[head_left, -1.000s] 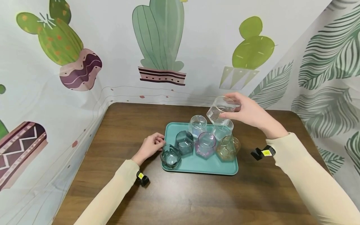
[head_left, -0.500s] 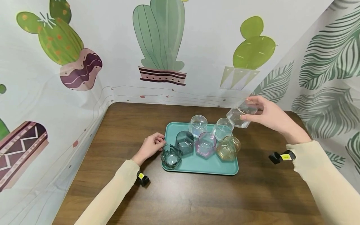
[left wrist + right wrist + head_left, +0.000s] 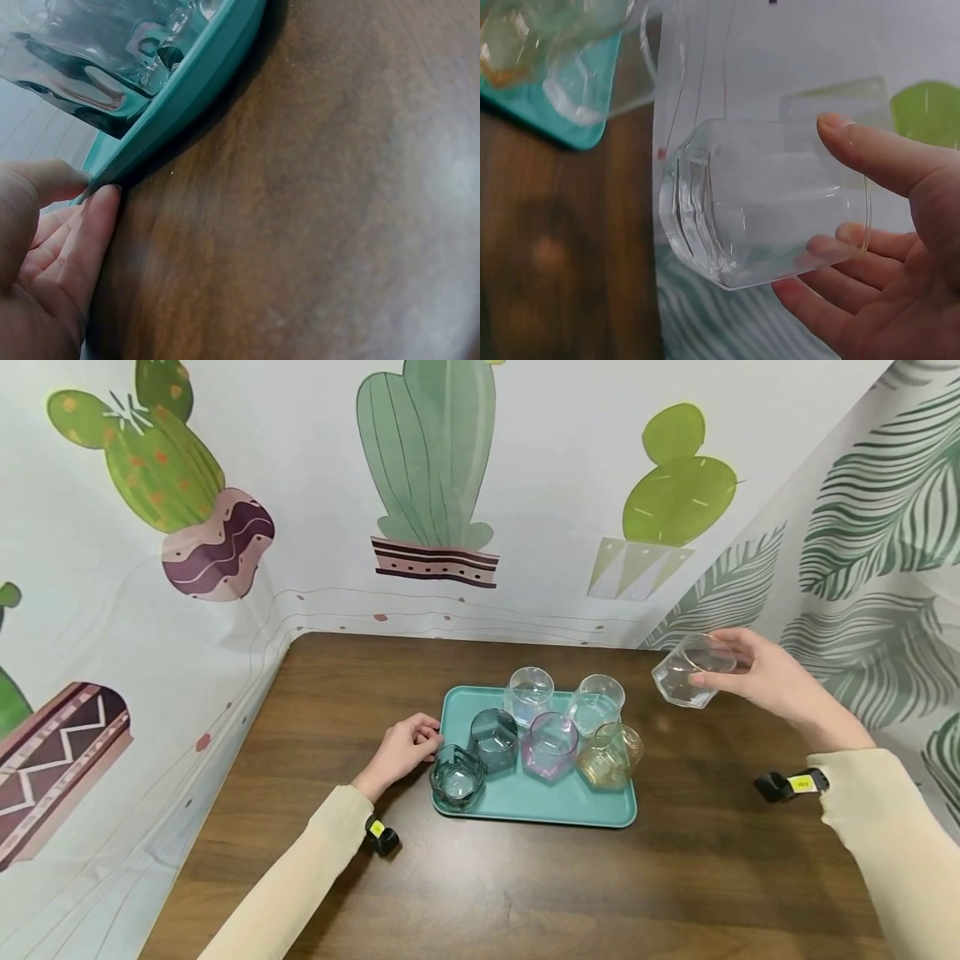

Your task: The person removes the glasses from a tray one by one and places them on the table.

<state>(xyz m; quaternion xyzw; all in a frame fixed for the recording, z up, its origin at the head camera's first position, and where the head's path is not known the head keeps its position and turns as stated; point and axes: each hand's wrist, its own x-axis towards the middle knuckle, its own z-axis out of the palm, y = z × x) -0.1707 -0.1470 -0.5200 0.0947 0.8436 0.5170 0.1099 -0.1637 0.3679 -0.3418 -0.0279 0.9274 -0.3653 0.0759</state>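
Clear glass (image 3: 692, 672), tilted and aloft past the tray's right end, base leaning left, mouth towards your palm! 1 second ago it hung over the tray's back right corner; now you've swung it out to the right, well apart from the others, so knocking a neighbour looks far less likely.

Your right hand (image 3: 776, 681) holds it near the mouth, thumb along 1 side, fingers round the other.

Over to the teal tray (image 3: 517, 806), where 6 glasses stand, all unmoved: 2 clear glasses (image 3: 529, 697) at the back, then a grey glass (image 3: 494, 743), a pink glass (image 3: 551, 747) and an amber glass (image 3: 609, 760), with a dark petal-shaped glass (image 3: 457, 777) at the front left corner.

And there's your left hand (image 3: 405, 747), thumb and forefinger pinching the tray's left rim; it hasn't shifted, and that should steady the load.

Beneath it all, the brown wooden table (image 3: 360, 685); behind, a white wall covering (image 3: 555, 485) printed with cacti and leaves.
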